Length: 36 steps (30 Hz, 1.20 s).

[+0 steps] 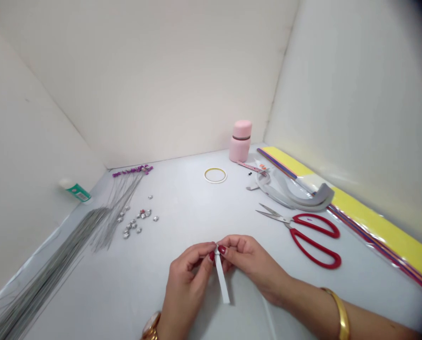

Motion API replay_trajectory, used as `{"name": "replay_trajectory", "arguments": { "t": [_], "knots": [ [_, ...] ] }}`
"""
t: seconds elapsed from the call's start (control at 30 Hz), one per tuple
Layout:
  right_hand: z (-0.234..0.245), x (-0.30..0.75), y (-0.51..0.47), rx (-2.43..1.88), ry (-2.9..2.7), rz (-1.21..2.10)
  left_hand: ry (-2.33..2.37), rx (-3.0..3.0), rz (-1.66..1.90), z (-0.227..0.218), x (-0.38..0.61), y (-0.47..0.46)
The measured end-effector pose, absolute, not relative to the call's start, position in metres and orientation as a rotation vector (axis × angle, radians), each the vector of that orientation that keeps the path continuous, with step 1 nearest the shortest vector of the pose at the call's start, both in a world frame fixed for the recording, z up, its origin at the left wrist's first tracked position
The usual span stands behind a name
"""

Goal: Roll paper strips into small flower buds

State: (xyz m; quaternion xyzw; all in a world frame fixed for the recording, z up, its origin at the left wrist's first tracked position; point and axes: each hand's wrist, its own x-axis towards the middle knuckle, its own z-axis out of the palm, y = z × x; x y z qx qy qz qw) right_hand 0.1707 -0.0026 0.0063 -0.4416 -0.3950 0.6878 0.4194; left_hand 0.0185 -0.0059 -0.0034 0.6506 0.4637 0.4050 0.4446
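Observation:
Both my hands meet low in the middle of the picture, just above the pale table point(182, 208). My left hand point(188, 278) and my right hand point(249, 262) pinch the top end of a narrow white paper strip point(222, 278) between thumbs and forefingers. The strip hangs down toward me from the pinch. My right wrist wears a gold bangle, my left wrist a gold watch. Red-handled scissors point(308, 233) lie open-bladed to the right of my right hand.
A pink bottle point(240, 140) stands at the back. A tape ring point(215, 175) lies near it. Grey paper strips point(296, 193) and coloured sheets in plastic point(374, 222) lie at the right. Thin wires point(72, 245), small folded pieces point(138, 219) and a glue bottle point(74, 190) are at the left.

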Motion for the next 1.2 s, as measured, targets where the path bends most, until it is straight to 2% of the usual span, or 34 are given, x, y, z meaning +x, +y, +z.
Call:
{"name": "replay_trajectory", "arguments": {
  "t": [0.1, 0.33, 0.73, 1.03, 1.2],
  "knots": [
    [0.0065, 0.1711, -0.0024, -1.098, -1.034, 1.715, 1.135, 1.489, 1.011, -0.0008, 0.0177, -0.004],
    [0.0015, 0.1721, -0.0028, -1.127, -1.035, 1.731, 1.136, 1.596, 0.994, 0.0017, 0.0173, -0.0016],
    [0.0002, 0.172, -0.0025, -1.145, -1.146, 1.701, 1.217, 1.108, 1.016, -0.0026, 0.0184, -0.002],
    [-0.0029, 0.1751, -0.002, -1.228, -1.208, 1.685, 1.246, 1.035, 0.899, 0.0025, 0.0167, 0.001],
    [0.0001, 0.1734, -0.0025, -1.232, -1.078, 1.755, 1.271, 1.247, 0.97, -0.0018, 0.0166, -0.0007]
  ]
}}
